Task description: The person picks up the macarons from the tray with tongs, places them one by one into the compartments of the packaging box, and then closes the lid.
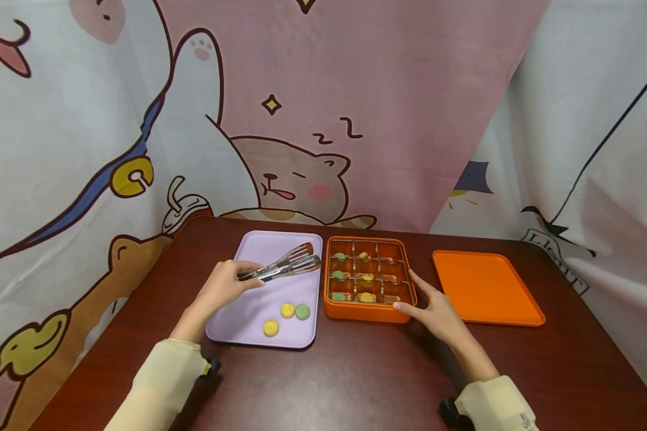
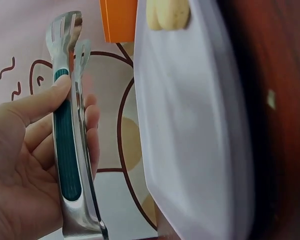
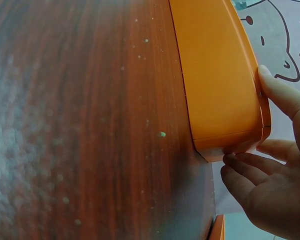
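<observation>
My left hand (image 1: 227, 287) holds metal tongs (image 1: 286, 264) with slotted ends above the lavender tray (image 1: 248, 323). In the left wrist view, the thumb presses the green grip of the tongs and the fingers curl round the other arm; nothing shows between the slotted ends. Two yellow cookies (image 1: 271, 328) and a green cookie (image 1: 302, 312) lie on the tray's near part. My right hand (image 1: 437, 311) grips the near right corner of an orange divided box (image 1: 363, 311), thumb on its rim, fingers at its side. Green cookies (image 1: 338, 275) show in the box's left column, yellow cookies (image 1: 366, 297) in its middle column.
An orange lid or flat tray (image 1: 487, 287) lies right of the box. All stand on a dark reddish wooden table (image 1: 356, 383). A cartoon-printed cloth (image 1: 410, 90) hangs behind the table and along its sides.
</observation>
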Motion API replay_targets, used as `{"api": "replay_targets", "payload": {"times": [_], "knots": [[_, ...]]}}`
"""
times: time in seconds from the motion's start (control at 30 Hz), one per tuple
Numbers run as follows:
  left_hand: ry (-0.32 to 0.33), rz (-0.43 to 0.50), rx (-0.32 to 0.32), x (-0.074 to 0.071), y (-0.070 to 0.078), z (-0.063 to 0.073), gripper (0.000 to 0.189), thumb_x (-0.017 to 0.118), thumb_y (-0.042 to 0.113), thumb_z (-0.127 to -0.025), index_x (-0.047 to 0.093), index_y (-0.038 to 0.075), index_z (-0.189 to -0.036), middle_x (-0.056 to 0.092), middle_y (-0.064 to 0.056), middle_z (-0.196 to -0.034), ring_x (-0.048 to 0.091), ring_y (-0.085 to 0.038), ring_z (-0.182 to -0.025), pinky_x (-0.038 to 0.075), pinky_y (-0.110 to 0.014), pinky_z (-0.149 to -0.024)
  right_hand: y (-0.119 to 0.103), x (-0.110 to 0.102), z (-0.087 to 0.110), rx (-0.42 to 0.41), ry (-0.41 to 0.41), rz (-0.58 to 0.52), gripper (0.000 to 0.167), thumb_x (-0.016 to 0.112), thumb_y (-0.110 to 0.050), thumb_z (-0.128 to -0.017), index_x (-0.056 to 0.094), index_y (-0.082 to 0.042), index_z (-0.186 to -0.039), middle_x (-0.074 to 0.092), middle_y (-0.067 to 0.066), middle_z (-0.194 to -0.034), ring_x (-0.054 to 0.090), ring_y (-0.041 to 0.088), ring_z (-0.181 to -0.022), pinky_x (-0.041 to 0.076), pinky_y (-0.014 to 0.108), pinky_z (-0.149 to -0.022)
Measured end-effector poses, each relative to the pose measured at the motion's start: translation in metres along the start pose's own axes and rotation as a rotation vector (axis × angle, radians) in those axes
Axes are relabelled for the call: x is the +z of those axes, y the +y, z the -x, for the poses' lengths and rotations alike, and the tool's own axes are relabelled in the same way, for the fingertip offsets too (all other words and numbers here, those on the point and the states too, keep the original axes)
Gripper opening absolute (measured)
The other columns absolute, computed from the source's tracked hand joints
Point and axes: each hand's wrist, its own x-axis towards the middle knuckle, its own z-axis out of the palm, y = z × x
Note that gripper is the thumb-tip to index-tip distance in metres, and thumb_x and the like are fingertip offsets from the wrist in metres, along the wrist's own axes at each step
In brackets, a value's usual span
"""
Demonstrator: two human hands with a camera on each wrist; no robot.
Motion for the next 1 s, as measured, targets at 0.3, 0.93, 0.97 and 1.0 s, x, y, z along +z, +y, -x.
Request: {"api": "replay_targets", "payload": {"times": [0.3, 0.93, 0.97, 1.0], "knots": [[-0.026, -0.015, 0.005, -0.005, -0.014, 0.014, 0.033, 0.081, 0.016, -0.082, 0.076, 0.004, -0.112, 0.075, -0.016, -0.107, 0.062, -0.019, -0.086, 0.045, -0.027, -0.069, 0.000, 0.000, -0.001, -0.015, 0.001, -0.003, 0.093, 0.071, -0.046, -0.090, 0.020, -0.010, -0.160, 0.023, 0.026, -0.162, 0.028, 0.050, -0.144, 0.028, 0.069, -0.110], [-0.133, -0.018, -0.002, -0.017, -0.049, 0.050, 0.034, 0.082, 0.017, -0.080, 0.076, 0.004, -0.110, 0.077, -0.010, -0.100, 0.061, -0.015, -0.085, 0.047, -0.024, -0.070, -0.002, -0.001, 0.001, -0.020, 0.003, -0.008, 0.093, 0.071, -0.045, -0.090, 0.021, -0.010, -0.159, 0.024, 0.026, -0.162, 0.029, 0.051, -0.144, 0.029, 0.068, -0.110], [-0.139, -0.019, -0.005, -0.017, -0.049, 0.051, 0.034, 0.082, 0.017, -0.080, 0.076, 0.004, -0.110, 0.077, -0.010, -0.100, 0.061, -0.014, -0.084, 0.047, -0.024, -0.070, -0.002, -0.001, 0.001, -0.020, 0.003, -0.008, 0.093, 0.071, -0.045, -0.090, 0.020, -0.010, -0.160, 0.024, 0.026, -0.162, 0.028, 0.050, -0.144, 0.029, 0.068, -0.110], [-0.144, -0.015, -0.011, -0.017, -0.049, 0.052, 0.033, 0.082, 0.017, -0.080, 0.076, 0.005, -0.110, 0.077, -0.009, -0.100, 0.061, -0.014, -0.084, 0.047, -0.024, -0.070, -0.002, -0.001, 0.000, -0.019, 0.002, -0.008, 0.093, 0.071, -0.045, -0.090, 0.020, -0.011, -0.160, 0.024, 0.026, -0.162, 0.028, 0.050, -0.144, 0.028, 0.069, -0.110]]}}
